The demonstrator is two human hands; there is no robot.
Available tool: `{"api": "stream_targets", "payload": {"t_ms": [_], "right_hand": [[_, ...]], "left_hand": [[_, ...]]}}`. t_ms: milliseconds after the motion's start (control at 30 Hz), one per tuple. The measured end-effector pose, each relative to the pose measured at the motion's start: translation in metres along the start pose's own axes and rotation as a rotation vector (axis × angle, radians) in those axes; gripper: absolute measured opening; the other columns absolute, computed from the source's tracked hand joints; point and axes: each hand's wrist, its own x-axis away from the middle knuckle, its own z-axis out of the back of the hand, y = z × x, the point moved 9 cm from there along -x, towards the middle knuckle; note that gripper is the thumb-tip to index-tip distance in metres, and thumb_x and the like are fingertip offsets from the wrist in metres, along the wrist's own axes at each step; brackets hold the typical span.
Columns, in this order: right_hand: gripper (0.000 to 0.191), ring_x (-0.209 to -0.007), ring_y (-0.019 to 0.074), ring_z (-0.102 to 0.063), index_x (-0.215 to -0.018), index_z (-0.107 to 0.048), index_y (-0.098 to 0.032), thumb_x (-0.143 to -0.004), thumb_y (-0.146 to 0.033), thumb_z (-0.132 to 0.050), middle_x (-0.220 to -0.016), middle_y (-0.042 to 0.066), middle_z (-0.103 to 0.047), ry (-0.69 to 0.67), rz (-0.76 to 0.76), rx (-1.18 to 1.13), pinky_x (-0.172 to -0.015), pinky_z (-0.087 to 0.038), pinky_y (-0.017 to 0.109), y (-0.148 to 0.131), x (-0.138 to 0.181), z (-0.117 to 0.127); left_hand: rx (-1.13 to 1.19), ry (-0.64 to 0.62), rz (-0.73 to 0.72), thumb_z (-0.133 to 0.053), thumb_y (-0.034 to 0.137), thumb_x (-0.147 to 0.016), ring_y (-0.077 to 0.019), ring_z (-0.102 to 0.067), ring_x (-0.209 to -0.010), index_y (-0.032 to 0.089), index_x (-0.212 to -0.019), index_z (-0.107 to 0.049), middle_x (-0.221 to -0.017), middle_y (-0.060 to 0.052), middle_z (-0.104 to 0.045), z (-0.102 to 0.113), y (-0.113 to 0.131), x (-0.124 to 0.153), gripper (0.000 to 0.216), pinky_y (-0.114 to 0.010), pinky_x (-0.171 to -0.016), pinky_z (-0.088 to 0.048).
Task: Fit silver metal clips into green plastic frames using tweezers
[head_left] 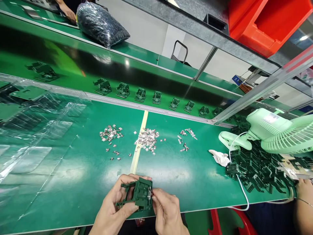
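My left hand (117, 205) grips a dark green plastic housing (141, 194) near the front edge of the green table. Fingers wrap its far side and the thumb presses its near side. My right hand (167, 209) is closed at the housing's right face, thumb and fingertips pinched beside a small silver metal piece (149, 193) seated there. Whether the fingertips hold that piece or only touch it, I cannot tell. Beyond the hands lie a pile of small metal parts (148, 138), a looser pile of metal parts (110, 133) and a few longer metal strips (190, 133).
Green housings (140, 94) stand in a row on the belt behind the table. Plastic-wrapped green parts (31, 94) cover the left side. To the right are a clip fan (269, 127), its white cord, a white cloth (220, 157) and heaped housings (259, 166). Other people's hands show at upper left and far right.
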Motion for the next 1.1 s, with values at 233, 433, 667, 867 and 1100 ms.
{"api": "stream_targets", "payload": {"t_ms": [233, 433, 667, 867, 1100], "right_hand": [[0.036, -0.065, 0.0196, -0.061, -0.110, -0.066, -0.020, -0.108, -0.023, -0.030, -0.081, 0.007, -0.068, 0.021, 0.029, 0.085, -0.064, -0.045, 0.033, 0.004, 0.003, -0.009], [0.038, -0.065, 0.0205, -0.061, -0.122, -0.064, -0.020, -0.106, -0.018, -0.029, -0.082, 0.007, -0.069, -0.010, 0.051, 0.208, -0.062, -0.041, 0.034, 0.006, 0.006, -0.012], [0.029, -0.071, 0.0161, -0.059, -0.104, -0.066, -0.023, -0.109, -0.027, -0.038, -0.082, 0.001, -0.064, -0.049, 0.019, 0.221, -0.069, -0.042, 0.028, 0.014, -0.053, 0.036], [0.007, -0.088, 0.0158, -0.070, -0.103, -0.068, -0.024, -0.099, -0.025, -0.063, -0.100, 0.001, -0.072, 0.157, -0.042, 0.436, -0.077, -0.043, 0.026, 0.027, -0.100, 0.045], [0.017, -0.077, 0.0183, -0.063, -0.098, -0.066, -0.020, -0.104, -0.025, -0.050, -0.095, 0.005, -0.067, 0.129, -0.023, 0.479, -0.065, -0.033, 0.029, 0.029, -0.109, 0.035]], "left_hand": [[0.059, 0.002, 0.000, -0.073, 0.045, -0.090, -0.0330, -0.063, -0.125, 0.026, -0.118, -0.059, -0.133, -0.013, -0.066, 0.008, -0.010, -0.001, 0.036, -0.040, -0.098, -0.057], [0.038, -0.010, -0.018, -0.069, 0.043, -0.094, -0.0302, -0.064, -0.125, 0.025, -0.119, -0.059, -0.135, -0.013, -0.065, 0.009, -0.004, -0.005, 0.033, -0.035, -0.097, -0.057], [-0.444, 0.138, -0.078, -0.076, 0.042, -0.088, -0.0265, -0.066, -0.126, 0.025, -0.095, -0.054, -0.140, -0.010, -0.067, 0.012, 0.001, -0.010, 0.029, -0.036, -0.100, -0.056], [-0.765, 0.221, -0.244, -0.071, 0.045, -0.090, -0.0314, -0.067, -0.123, 0.027, -0.131, -0.050, -0.136, -0.015, -0.066, 0.004, 0.000, -0.006, 0.049, -0.050, -0.100, -0.058], [-1.054, 0.107, -0.379, -0.067, 0.040, -0.095, -0.0341, -0.056, -0.136, 0.036, -0.159, -0.030, -0.150, -0.013, -0.055, -0.003, 0.008, -0.002, 0.074, -0.053, -0.103, -0.059]]}}
